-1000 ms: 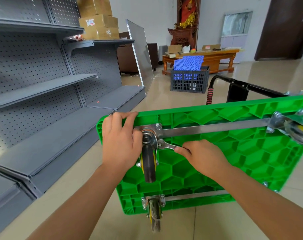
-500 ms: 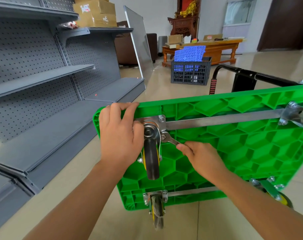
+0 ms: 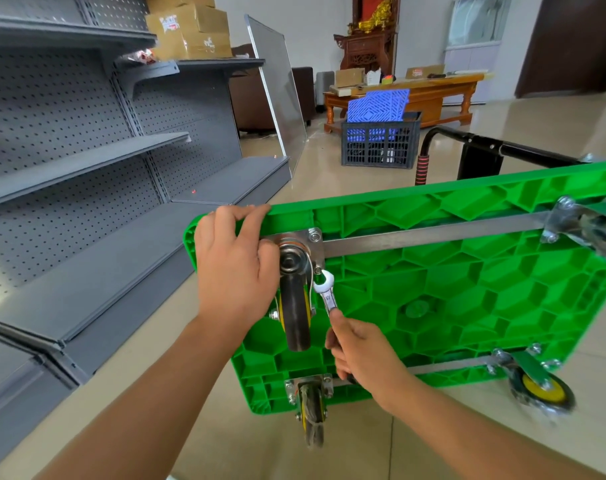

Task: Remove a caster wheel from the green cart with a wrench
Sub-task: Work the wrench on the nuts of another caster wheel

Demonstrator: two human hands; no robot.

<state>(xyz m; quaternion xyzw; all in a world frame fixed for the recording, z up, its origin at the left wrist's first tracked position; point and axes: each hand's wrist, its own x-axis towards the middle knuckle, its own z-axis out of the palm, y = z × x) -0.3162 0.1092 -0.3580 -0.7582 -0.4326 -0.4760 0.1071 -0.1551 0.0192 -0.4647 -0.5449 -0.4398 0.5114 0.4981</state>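
- The green cart (image 3: 468, 289) stands on its side on the floor (image 3: 364, 452), its ribbed underside facing the camera.
- The caster wheel (image 3: 294, 313) sits at the upper left corner of that underside, its steel plate bolted on, the dark tread pointing down.
- The left hand (image 3: 234, 271) grips the cart's top edge at that corner, fingers curled over the rim, the thumb against the caster's swivel.
- The right hand (image 3: 360, 351) is closed around the handle of the wrench (image 3: 326, 292); the wrench's open end sits at a bolt at the plate's lower right corner.
- The stamping on the wrench shank is too small to read.
- Cardboard boxes (image 3: 187, 29) on the top of the grey shelving (image 3: 87, 168) carry red-and-white labels that are not legible.
- A dark plastic crate (image 3: 381, 143) on the floor beyond the cart's top edge holds blue grid panels (image 3: 377, 105) that stick up above its rim.
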